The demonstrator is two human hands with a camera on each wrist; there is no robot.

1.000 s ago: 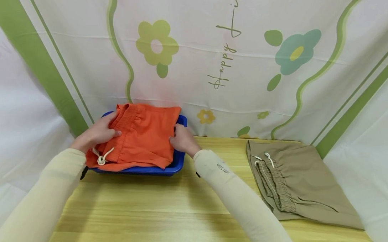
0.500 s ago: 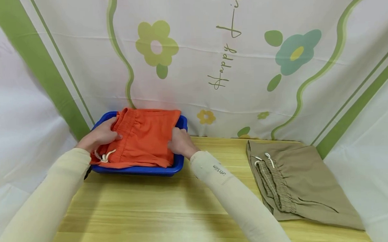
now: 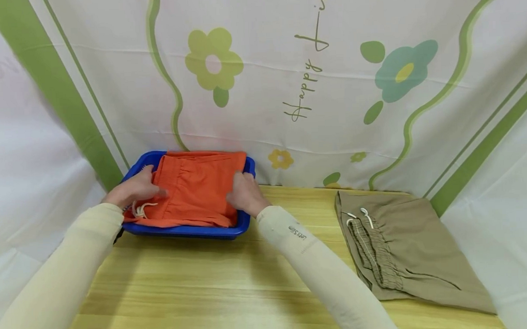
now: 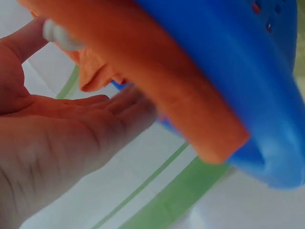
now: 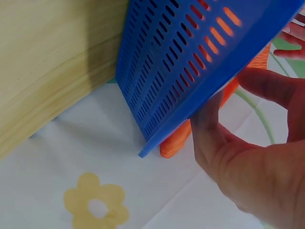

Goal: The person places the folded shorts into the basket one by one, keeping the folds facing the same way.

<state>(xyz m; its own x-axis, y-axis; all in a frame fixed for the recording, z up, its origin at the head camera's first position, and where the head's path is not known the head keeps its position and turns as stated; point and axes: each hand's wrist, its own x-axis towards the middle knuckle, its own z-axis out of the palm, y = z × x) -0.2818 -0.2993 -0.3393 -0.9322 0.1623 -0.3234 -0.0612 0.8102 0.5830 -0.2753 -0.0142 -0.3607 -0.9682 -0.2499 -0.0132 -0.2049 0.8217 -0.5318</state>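
Observation:
Folded orange drawstring shorts [image 3: 201,188] lie in a blue plastic basket [image 3: 183,231], waistband to the left, with a white drawstring [image 3: 143,208] at the front left corner. My left hand [image 3: 135,187] is at the waistband side, thumb apart from its fingers. In the left wrist view, the left hand's fingers [image 4: 121,112] extend loosely by the orange fabric, their tips partly hidden. At the opposite side my right hand [image 3: 246,191] touches the shorts near the basket's right rim. The right wrist view shows the right thumb [image 5: 267,86] and fingers spread apart, fingertips behind the rim.
Folded khaki drawstring trousers or shorts [image 3: 419,251] lie on the right of the wooden table [image 3: 206,282]. A white curtain with printed flowers [image 3: 261,101] hangs close behind the basket, and white cloth hangs at both sides.
The orange shorts have sunk lower into the basket, and more of its back left rim shows. Both hands moved down with them, and their fingers have loosened from the fabric.

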